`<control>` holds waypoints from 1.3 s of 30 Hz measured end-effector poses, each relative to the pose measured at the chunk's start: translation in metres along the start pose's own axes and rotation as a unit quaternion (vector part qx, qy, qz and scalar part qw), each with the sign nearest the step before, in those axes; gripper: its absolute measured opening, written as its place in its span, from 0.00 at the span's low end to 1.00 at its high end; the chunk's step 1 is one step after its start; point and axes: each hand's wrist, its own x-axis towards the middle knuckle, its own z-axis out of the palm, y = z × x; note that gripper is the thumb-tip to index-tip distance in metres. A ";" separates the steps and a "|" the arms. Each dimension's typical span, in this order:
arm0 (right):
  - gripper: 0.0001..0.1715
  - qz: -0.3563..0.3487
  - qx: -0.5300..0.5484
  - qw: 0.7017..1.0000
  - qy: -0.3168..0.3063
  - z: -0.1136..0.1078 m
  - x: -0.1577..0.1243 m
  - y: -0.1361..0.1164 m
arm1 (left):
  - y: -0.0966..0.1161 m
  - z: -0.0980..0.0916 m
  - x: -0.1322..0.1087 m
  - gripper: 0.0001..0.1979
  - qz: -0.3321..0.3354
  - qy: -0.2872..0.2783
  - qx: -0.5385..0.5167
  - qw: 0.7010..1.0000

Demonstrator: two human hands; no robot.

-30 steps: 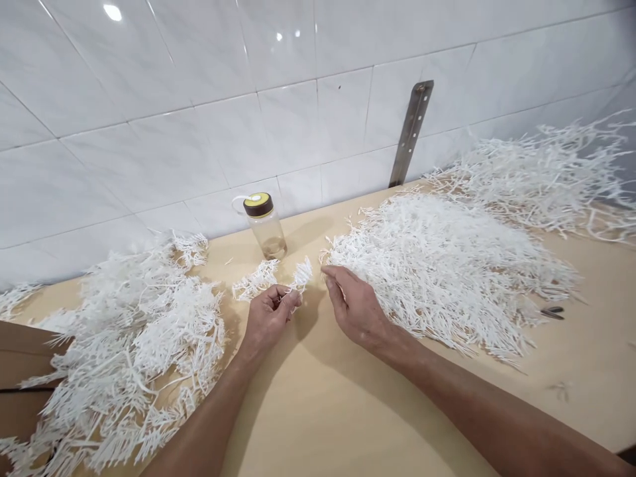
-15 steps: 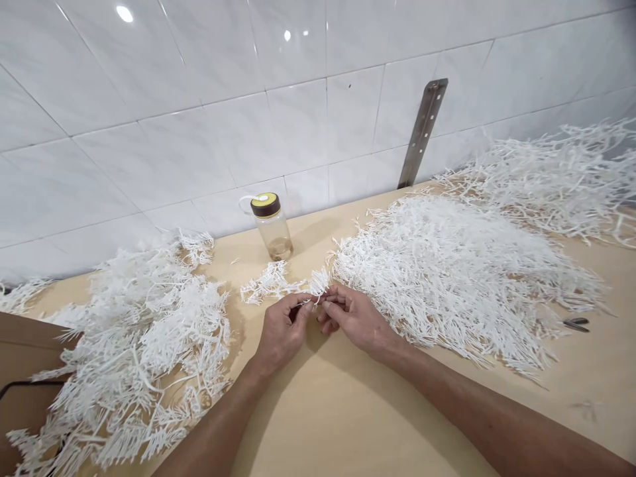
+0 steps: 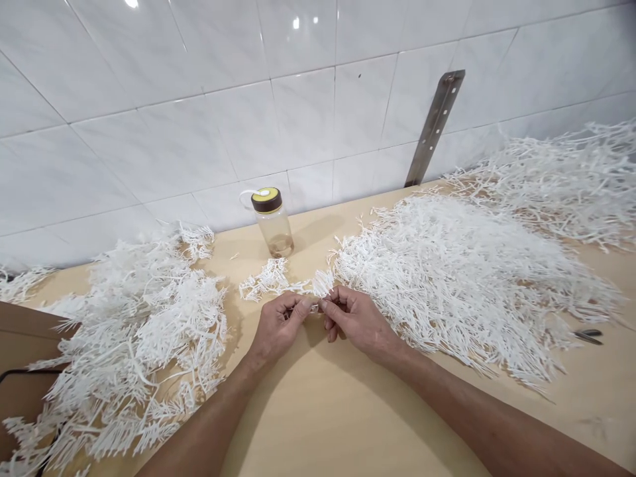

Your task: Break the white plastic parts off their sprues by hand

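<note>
My left hand and my right hand meet at the middle of the wooden table, thumbs and fingers pinched close together. Between them is a small white branched plastic piece, its comb-like prongs sticking up above the fingertips. Both hands grip its lower part, which the fingers partly hide. Just behind my left hand lies a loose cluster of white branched pieces. A large heap of white pieces begins right beside my right hand.
Another white heap covers the left side, near a brown cardboard box. A clear bottle with a dark and yellow lid stands behind the hands. Small dark snips lie at the right. A metal bracket leans on the tiled wall.
The view has shifted slightly. My fingertips have moved a little around the white piece, and its prongs now stand slightly further right. Both hands remain pinched together.
</note>
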 end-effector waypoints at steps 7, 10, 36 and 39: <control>0.12 0.011 -0.011 1.000 -0.006 -0.001 0.000 -0.001 | -0.003 0.005 -0.001 0.09 -0.008 0.008 0.031 0.999; 0.10 0.011 -0.009 1.000 -0.014 -0.001 0.000 -0.001 | -0.007 0.007 -0.003 0.08 -0.010 0.015 0.026 0.999; 0.15 0.001 0.017 0.999 0.043 0.003 0.001 0.009 | 0.014 0.008 -0.009 0.05 0.095 0.130 0.086 0.983; 0.15 0.010 0.031 0.998 0.053 0.004 0.001 0.009 | 0.014 0.003 -0.005 0.05 0.101 0.149 0.136 0.974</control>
